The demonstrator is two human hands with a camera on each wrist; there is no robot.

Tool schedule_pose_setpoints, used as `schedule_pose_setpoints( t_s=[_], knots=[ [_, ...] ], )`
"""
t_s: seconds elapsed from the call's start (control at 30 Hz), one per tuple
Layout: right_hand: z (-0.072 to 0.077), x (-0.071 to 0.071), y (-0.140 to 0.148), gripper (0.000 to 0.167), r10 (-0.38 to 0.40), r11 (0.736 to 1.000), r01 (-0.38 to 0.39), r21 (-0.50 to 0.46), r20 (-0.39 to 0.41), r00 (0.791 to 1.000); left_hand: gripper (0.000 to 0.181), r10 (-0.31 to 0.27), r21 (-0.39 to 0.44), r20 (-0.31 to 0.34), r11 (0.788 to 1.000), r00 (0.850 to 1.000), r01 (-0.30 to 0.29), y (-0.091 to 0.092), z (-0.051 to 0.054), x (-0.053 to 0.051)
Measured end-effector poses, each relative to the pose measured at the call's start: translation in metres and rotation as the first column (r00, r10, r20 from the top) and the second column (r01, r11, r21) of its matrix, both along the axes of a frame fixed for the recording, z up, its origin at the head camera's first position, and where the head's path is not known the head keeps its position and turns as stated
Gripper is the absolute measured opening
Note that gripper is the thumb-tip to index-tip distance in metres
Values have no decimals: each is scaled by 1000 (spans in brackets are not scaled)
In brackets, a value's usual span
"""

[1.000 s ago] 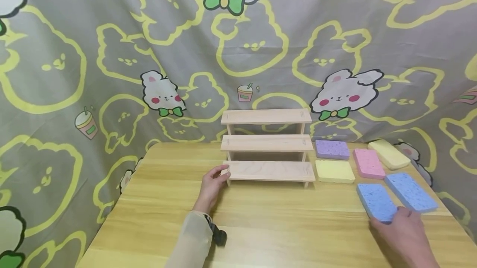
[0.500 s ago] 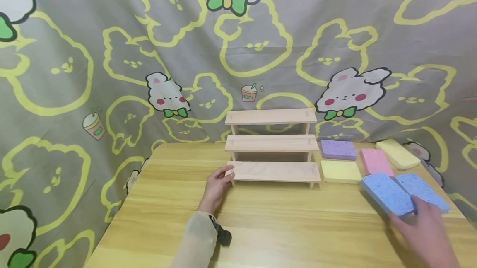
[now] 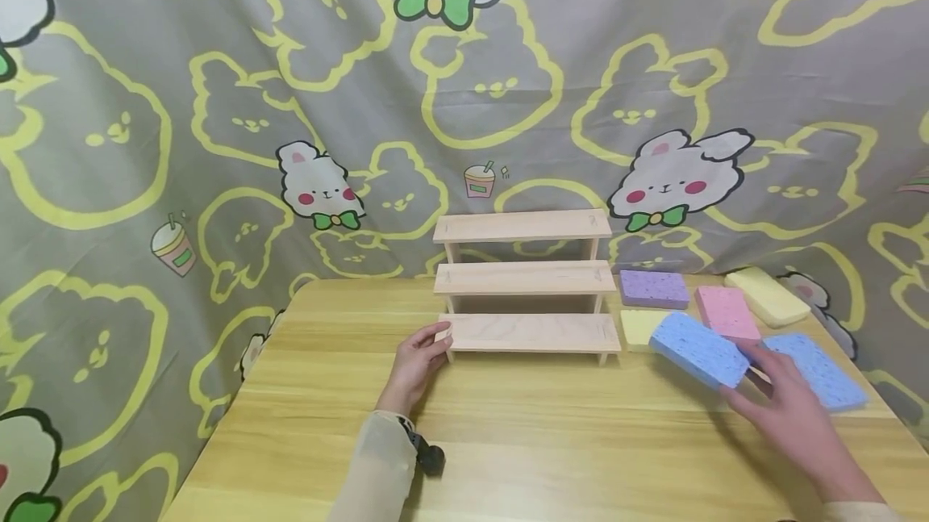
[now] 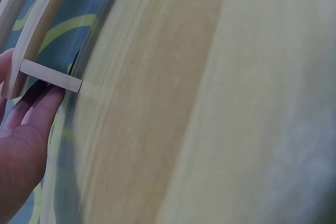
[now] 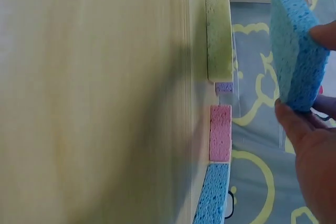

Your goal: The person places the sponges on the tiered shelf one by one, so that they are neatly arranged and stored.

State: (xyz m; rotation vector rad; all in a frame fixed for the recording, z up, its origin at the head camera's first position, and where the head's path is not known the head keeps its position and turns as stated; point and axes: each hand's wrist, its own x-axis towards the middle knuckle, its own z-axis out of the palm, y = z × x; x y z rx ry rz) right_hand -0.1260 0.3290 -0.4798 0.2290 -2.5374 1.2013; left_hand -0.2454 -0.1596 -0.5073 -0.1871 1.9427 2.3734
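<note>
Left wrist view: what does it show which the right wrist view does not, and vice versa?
Only left wrist: the left hand, holding the shelf.
Only right wrist: the right hand, holding a raised blue sponge; a yellow sponge, a purple sponge, a pink sponge, a second blue sponge.
Both: the table, the patterned cloth, parts of the shelf.

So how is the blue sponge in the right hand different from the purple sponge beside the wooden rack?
The held blue sponge is up off the table, while the purple sponge rests on it. The blue one is tilted, pinched by the right hand; the purple one lies flat, untouched, beside the wooden rack. Both are rectangular blocks with speckled surfaces.
</note>
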Motion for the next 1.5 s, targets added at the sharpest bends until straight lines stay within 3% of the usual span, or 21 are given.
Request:
schedule_pose_setpoints(
  t_s=[0.33, 0.67, 0.87, 1.3, 1.5],
  knots=[
    [9, -17, -7, 71, 69, 998, -68, 5, -64, 996, 35, 2, 25, 18, 1000, 1000, -2, -1, 2, 1],
    [24, -33, -19, 68, 134, 986, -144, -83, -118, 984, 38, -6, 21, 21, 1000, 1000, 6, 0, 1, 0],
    [32, -43, -26, 68, 169, 976, -182, -116, -116, 979, 34, 6, 22, 35, 1000, 999, -7, 0, 2, 0],
    [44, -61, -43, 66, 196, 975, -202, -89, -72, 978, 33, 2, 9, 43, 1000, 999, -2, -1, 2, -3],
    [48, -66, -52, 65, 243, 963, -254, -93, -121, 963, 33, 2, 14, 45, 1000, 999, -3, -2, 3, -2]
  ],
)
